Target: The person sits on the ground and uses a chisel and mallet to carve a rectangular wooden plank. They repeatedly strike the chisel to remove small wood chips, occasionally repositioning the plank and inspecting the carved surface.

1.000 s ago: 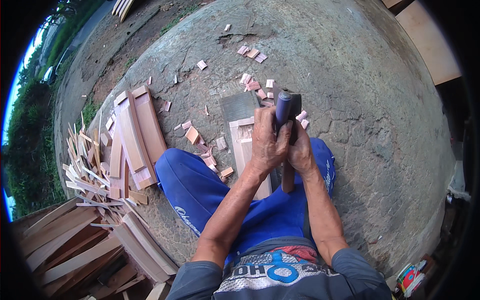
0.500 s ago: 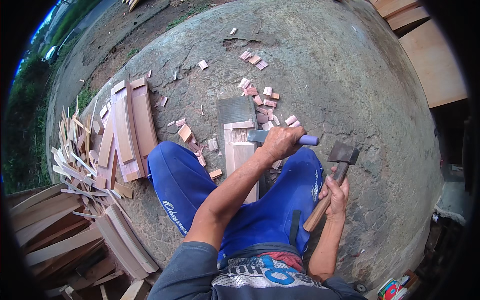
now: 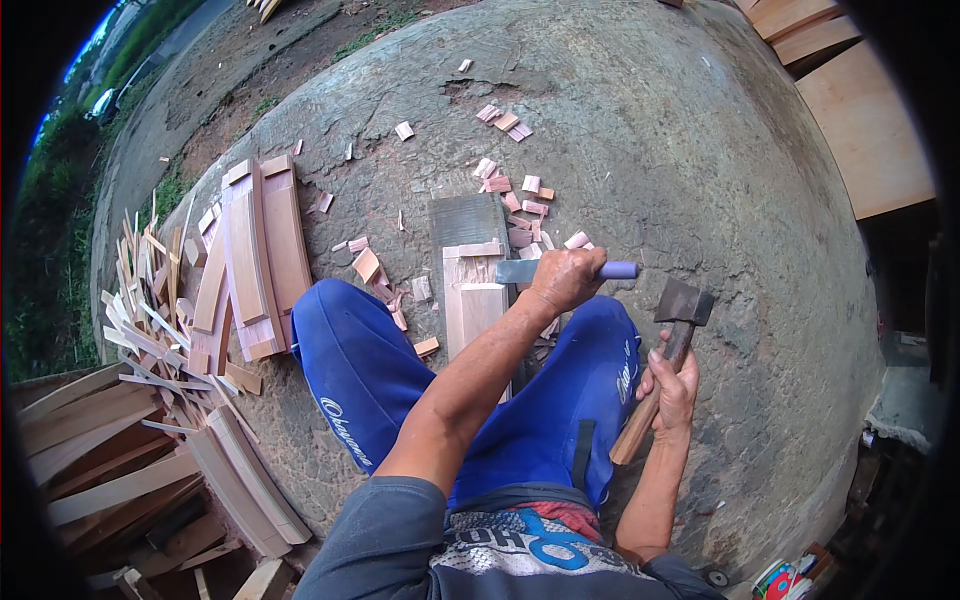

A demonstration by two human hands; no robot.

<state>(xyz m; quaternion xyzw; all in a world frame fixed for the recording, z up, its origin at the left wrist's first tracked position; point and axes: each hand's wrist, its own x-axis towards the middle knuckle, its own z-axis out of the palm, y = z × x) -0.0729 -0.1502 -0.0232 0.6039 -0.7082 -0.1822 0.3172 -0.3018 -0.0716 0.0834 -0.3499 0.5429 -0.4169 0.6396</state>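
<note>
My left hand [image 3: 570, 278] is closed round a chisel [image 3: 517, 271] with a wide grey blade and a purple handle. The blade lies nearly flat across a pale pink wooden piece [image 3: 482, 312], at a rough cut recess near its far end. This piece rests on a dark grey board [image 3: 466, 218] between my knees. Over on the right, my right hand [image 3: 674, 388] grips a hammer [image 3: 686, 302] by its wooden handle. Its blocky metal head points away from me, apart from the chisel. My left forearm and thighs hide part of the wooden piece's near end.
Small cut-off blocks [image 3: 515, 203] lie scattered around the board on the rough concrete [image 3: 740, 180]. To the left, shaped wooden pieces [image 3: 262, 260] lean beside a heap of thin offcuts [image 3: 150, 310]. More boards [image 3: 120, 480] fill the lower left. Large panels [image 3: 865, 130] stand at the upper right.
The chisel has tipped slightly, its handle end coming a little nearer the far side. My right hand and the hammer have barely moved. The whole view has shifted slightly.
</note>
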